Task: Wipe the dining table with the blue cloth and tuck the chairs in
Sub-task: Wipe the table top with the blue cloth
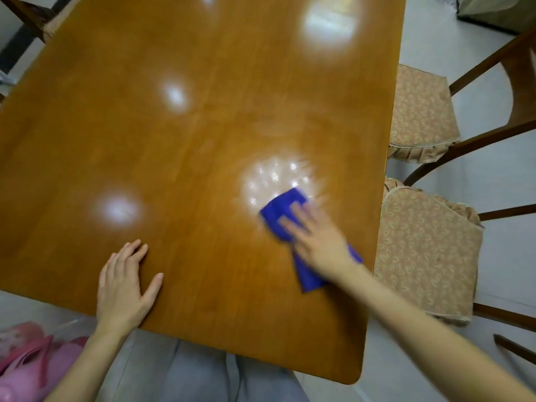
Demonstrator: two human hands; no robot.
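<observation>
Wiping is the step I judge to be in hand, with the chair-tucking not yet done. The wooden surface fills most of my view and carries nothing but glare spots and the cloth. Off its right edge 2 chairs stand pulled out: the near chair with its patterned cushion almost wholly clear of the edge, and the far chair just beyond it, angled away. A 3rd chair shows only as a corner at the top left, so I cannot tell how far in it sits.

The blue cloth lies flat on the near right part of the surface, one end poking out past the wrist toward me. My right hand presses down on it palm-first, fingers spread and extended rather than curled, pinning the cloth and not pinching it; the hand is blurred. My left hand rests flat and empty near the front edge, fingers open, bracing me.

Next I would sweep leftward and then toward the far end, which looks untouched, keeping pressure even so the cloth does not bunch.
</observation>
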